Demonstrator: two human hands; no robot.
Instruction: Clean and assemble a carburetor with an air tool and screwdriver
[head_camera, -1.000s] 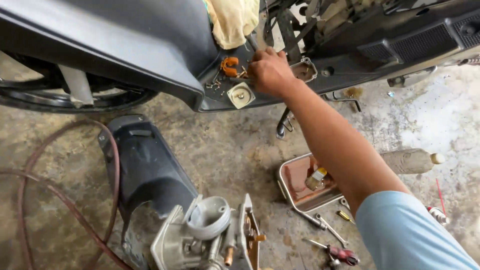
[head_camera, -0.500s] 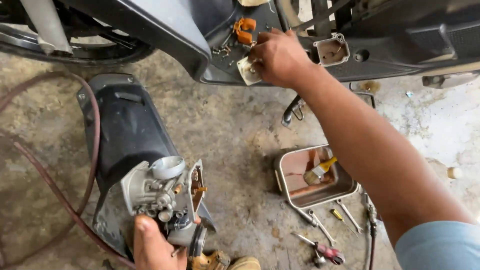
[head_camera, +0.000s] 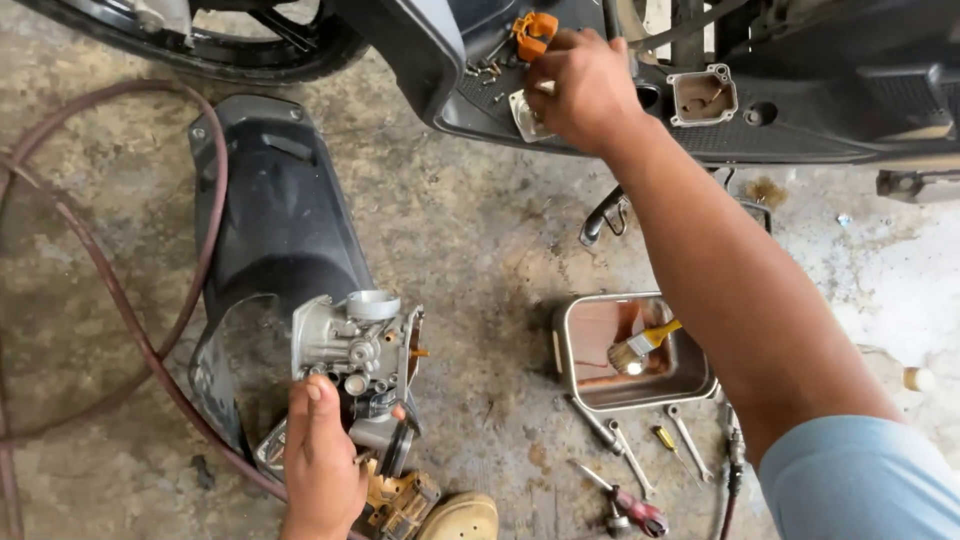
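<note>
Reaching up, right hand pinches small part; left hand grips carburetor.

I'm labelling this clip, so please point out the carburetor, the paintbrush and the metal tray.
carburetor (head_camera: 352, 345): head view, on its silver body above the left hand.
paintbrush (head_camera: 632, 355): head view, on its bristle end.
metal tray (head_camera: 562, 345): head view, on its left rim.
</note>
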